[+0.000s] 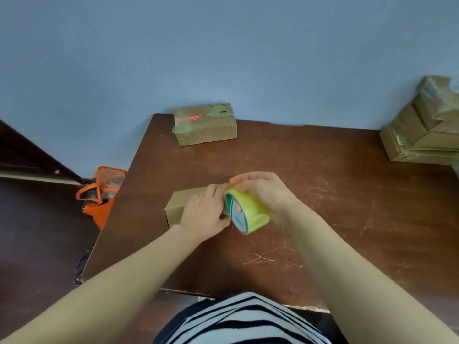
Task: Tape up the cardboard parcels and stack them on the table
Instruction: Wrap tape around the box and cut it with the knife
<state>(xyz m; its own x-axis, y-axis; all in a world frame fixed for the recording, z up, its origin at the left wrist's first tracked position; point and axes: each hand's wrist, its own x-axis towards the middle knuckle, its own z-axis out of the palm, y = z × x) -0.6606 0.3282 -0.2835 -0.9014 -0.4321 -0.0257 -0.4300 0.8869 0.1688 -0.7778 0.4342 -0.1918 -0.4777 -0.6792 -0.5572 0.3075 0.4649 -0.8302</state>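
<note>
Against blue wall (223, 45), seemingly wooden table (335, 199)

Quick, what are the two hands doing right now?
Left hand: closed, holding the cardboard box.
Right hand: closed, holding the tape roll.
</note>
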